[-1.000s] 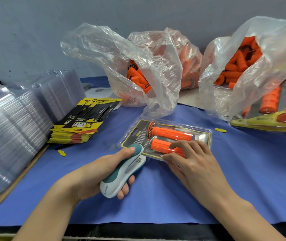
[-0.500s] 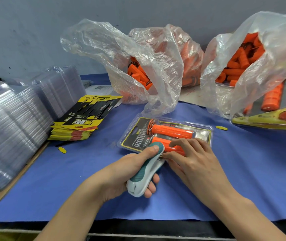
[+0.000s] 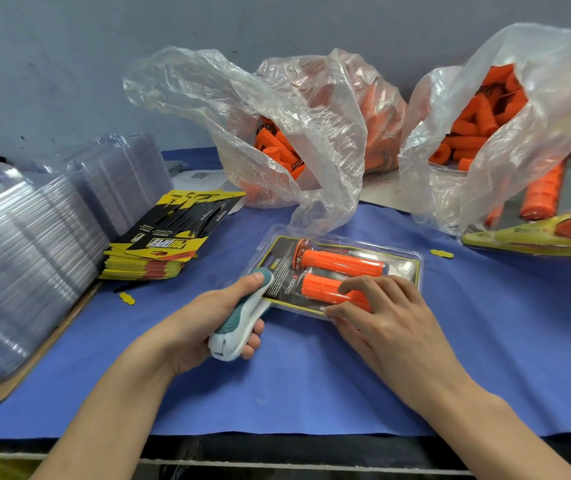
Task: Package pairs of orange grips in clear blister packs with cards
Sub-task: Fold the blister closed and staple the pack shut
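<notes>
Two orange grips point(image 3: 341, 264) lie in a clear blister pack point(image 3: 414, 260) on the blue mat point(image 3: 485, 341). The right hand point(image 3: 391, 320) curls over its near edge, pinning it; the left hand point(image 3: 204, 317) grips a stapler point(image 3: 239, 329) nosed onto its left edge. Stapling seems underway; a firm squeeze looks next.

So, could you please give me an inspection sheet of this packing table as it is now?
Surface: blue cloth over the table.
Job's things: blister pack with card and two orange grips in the middle; card stack and empty blister stacks on the left; two bags of grips behind; finished packs far right.
Clutter: small yellow cut-outs; papers behind the cards.
Hands: left hand grips a stapler at the pack's left edge; right hand holds the pack, fingers over the nearer grip.
Cables: nothing seen.
Surroundings: grey wall behind.
</notes>
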